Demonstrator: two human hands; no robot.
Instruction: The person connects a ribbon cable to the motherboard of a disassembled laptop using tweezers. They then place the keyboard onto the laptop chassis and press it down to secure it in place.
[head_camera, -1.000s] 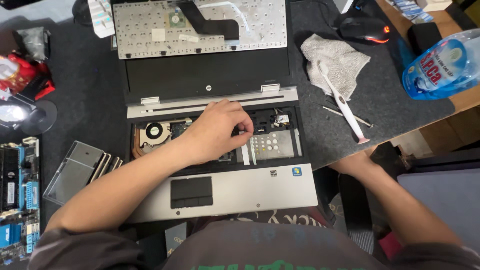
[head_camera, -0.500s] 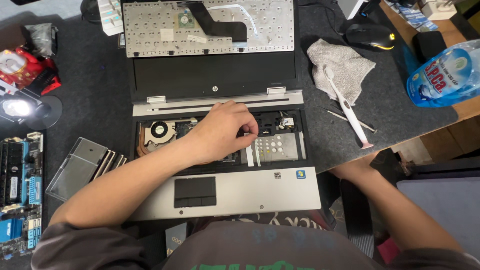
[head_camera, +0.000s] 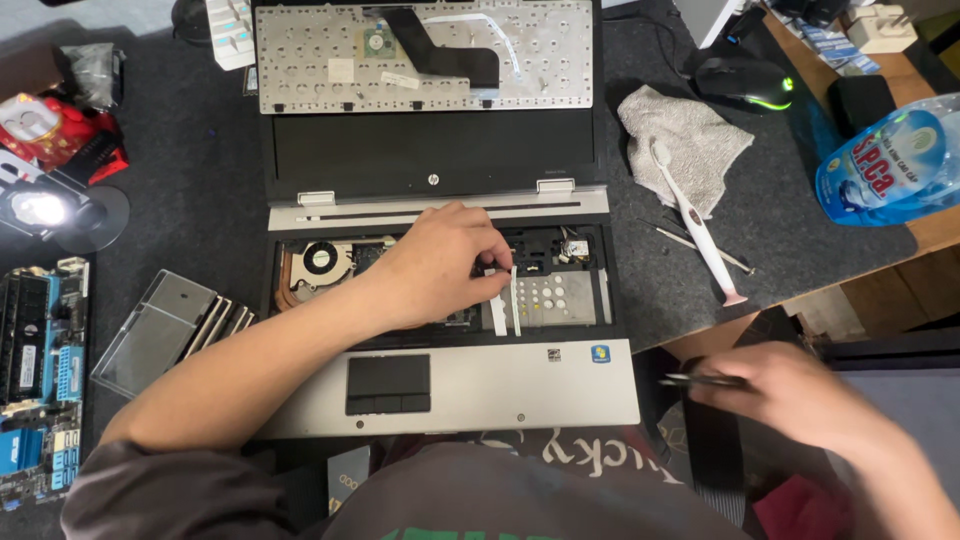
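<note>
hands working on an opened silver laptop (head_camera: 500, 385) lying on the dark mat.
left hand (head_camera: 440, 265) is pinching a white ribbon cable (head_camera: 497, 300) inside the exposed bay; right hand (head_camera: 800, 395) is gripping a thin dark tool (head_camera: 695, 380) beside the laptop's corner.

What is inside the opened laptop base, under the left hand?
Visible in the laptop base: a round fan at left, a perforated metal plate and white ribbon strips. The left hand covers the middle parts, so those cannot be seen.

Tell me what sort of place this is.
Probably an electronics repair bench: an opened laptop with its keyboard flipped back, a bare circuit board at the left, and a toothbrush lying on the dark mat.
</note>
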